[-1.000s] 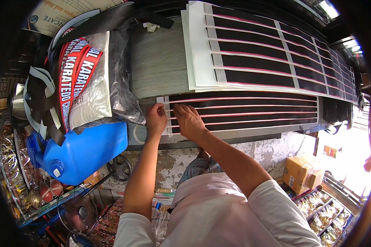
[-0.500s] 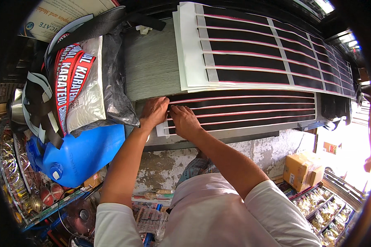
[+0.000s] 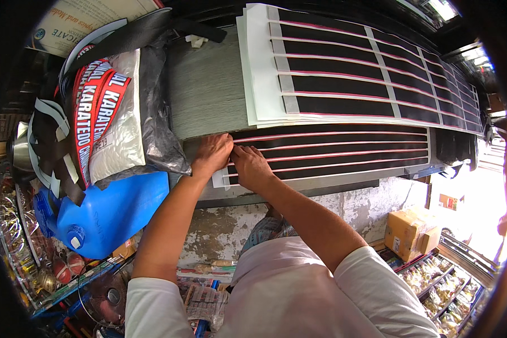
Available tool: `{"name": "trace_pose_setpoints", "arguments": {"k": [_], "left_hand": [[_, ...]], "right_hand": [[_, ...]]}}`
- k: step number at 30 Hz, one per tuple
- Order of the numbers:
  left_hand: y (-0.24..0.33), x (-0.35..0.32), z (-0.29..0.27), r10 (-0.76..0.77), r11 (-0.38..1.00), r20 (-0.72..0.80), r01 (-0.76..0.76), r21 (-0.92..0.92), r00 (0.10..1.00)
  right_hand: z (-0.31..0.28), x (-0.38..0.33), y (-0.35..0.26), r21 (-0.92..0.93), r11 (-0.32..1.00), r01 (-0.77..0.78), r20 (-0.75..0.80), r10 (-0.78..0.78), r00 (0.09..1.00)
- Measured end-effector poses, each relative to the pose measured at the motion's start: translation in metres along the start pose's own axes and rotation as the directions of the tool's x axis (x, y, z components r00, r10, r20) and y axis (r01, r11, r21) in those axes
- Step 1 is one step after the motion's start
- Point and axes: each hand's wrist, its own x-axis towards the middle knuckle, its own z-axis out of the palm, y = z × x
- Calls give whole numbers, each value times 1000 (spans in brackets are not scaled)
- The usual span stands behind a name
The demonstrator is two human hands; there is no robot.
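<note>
I am observing the left hand (image 3: 213,155) and right hand (image 3: 252,167) side by side, fingers curled, at the lower sheet's (image 3: 343,141) left end; I cannot tell whether they are pinching it. I am judging this fingertip work, next calling for steadiness. The sheet is lying on a ledge (image 3: 310,185), black, pale strips (image 3: 343,155) running lengthwise; upper sheets (image 3: 258,79) are lying beyond.

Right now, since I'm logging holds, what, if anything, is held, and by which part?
The left hand and right hand are at the left end of the lower striped sheet; whether either grip pinches it cannot be told.
</note>
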Motion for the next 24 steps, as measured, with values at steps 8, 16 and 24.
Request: {"name": "trace_pose_setpoints", "arguments": {"k": [8, 16, 24], "left_hand": [[-6, 1, 13, -46, 998, 32, 47, -46, 998], [-12, -12, 15, -33, 997, -90, 26, -75, 995], [-15, -37, 29, -182, 925, -343, 42, -379, 922]], "right_hand": [[-2, -1, 1, 16, 1000, 2, -5, -2, 1000], [-4, -3, 5, 22, 999, 28, -2, -28, 1000], [-8, -13, 8, -23, 1000, 11, -20, -11, 1000]]}}
